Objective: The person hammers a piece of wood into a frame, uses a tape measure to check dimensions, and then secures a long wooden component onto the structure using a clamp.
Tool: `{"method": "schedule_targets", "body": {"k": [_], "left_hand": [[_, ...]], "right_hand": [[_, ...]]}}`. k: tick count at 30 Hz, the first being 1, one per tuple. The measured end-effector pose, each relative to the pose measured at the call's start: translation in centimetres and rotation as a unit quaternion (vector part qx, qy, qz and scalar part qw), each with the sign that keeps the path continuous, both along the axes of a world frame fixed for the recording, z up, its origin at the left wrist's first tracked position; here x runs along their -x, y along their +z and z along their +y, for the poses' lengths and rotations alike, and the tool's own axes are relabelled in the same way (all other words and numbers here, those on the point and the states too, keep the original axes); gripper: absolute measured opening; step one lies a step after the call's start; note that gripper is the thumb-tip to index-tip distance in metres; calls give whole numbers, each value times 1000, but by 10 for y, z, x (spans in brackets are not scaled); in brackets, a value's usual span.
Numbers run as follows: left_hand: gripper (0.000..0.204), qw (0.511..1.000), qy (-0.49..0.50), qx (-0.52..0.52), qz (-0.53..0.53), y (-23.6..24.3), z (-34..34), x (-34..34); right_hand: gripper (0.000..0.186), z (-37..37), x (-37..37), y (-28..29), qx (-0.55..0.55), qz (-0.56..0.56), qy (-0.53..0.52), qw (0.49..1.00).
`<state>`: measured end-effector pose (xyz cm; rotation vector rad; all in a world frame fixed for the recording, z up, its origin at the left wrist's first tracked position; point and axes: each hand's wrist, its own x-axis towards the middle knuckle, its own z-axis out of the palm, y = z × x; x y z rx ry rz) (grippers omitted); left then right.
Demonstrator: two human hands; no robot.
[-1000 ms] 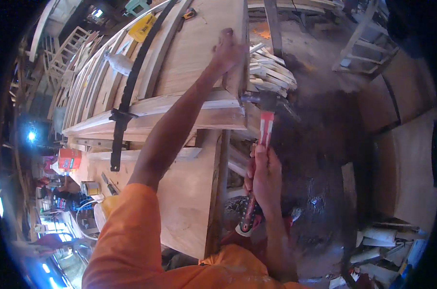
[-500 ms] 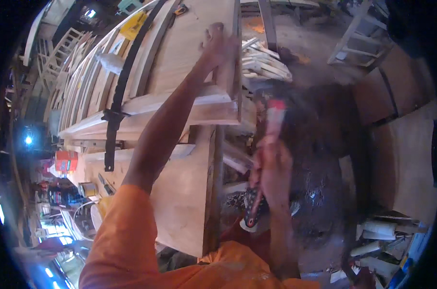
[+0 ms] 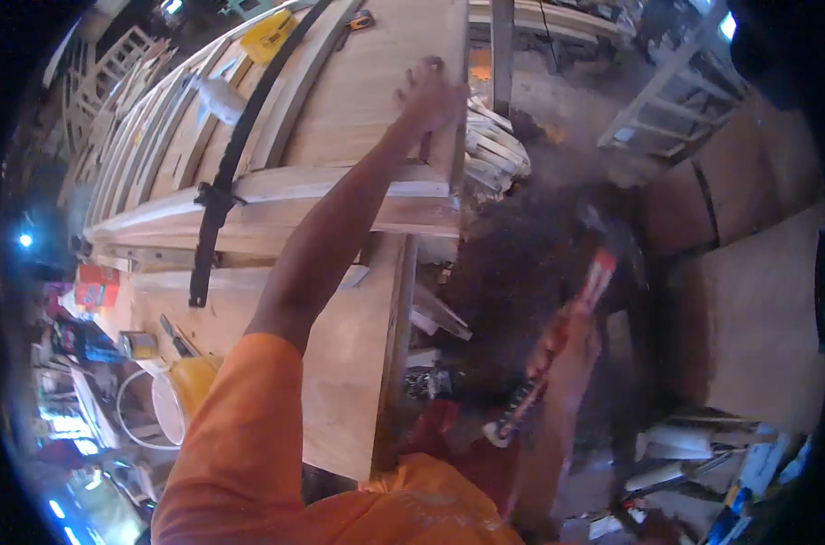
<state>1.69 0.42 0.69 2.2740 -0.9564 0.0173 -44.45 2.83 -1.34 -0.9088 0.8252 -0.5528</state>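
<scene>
My left hand (image 3: 431, 98) rests on the right edge of a wooden frame panel (image 3: 367, 100), its fingers spread over the wood. Gripped in my right hand (image 3: 569, 338) is a hammer (image 3: 598, 278) with a red band near its head and a dark patterned grip. The hammer is out to the right of the panel, apart from it, with its blurred head pointing away from me. Across the panel's left part lies a long black bar clamp (image 3: 218, 202). Below the panel is a flat wooden board (image 3: 349, 381).
A yellow bucket (image 3: 194, 386), a can (image 3: 138, 345) and a red box (image 3: 96, 286) stand at the left. Further up are a yellow container (image 3: 267, 36) and a plastic bag (image 3: 220, 98). Wood strips (image 3: 494, 150) are heaped beyond the panel; large boards (image 3: 762, 318) stand right.
My right hand has swung the hammer to the right, away from the panel. My left hand stays on the panel's edge, while the whole view has shifted slightly.
</scene>
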Motion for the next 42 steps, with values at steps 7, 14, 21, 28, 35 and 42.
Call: {"method": "schedule_targets", "body": {"k": [7,14,21,28,35,42], "left_hand": [[112,991,-32,-15,126,67,21,-44],[117,957,-187,-217,46,149,121,-54],[91,919,-235,-306,-85,61,179,68],[54,965,-66,-110,-227,28,184,107],[52,970,-50,-31,-237,24,184,114],[48,969,-47,-43,-237,19,180,110]], "right_hand": [[52,-38,233,-165,387,421,133,809],[52,0,377,-214,399,538,185,719],[35,2,167,-19,365,298,177,864],[31,-6,-67,164,670,182,238,679],[34,-16,-155,172,751,269,295,525],[34,-35,-169,142,797,256,315,447]]}}
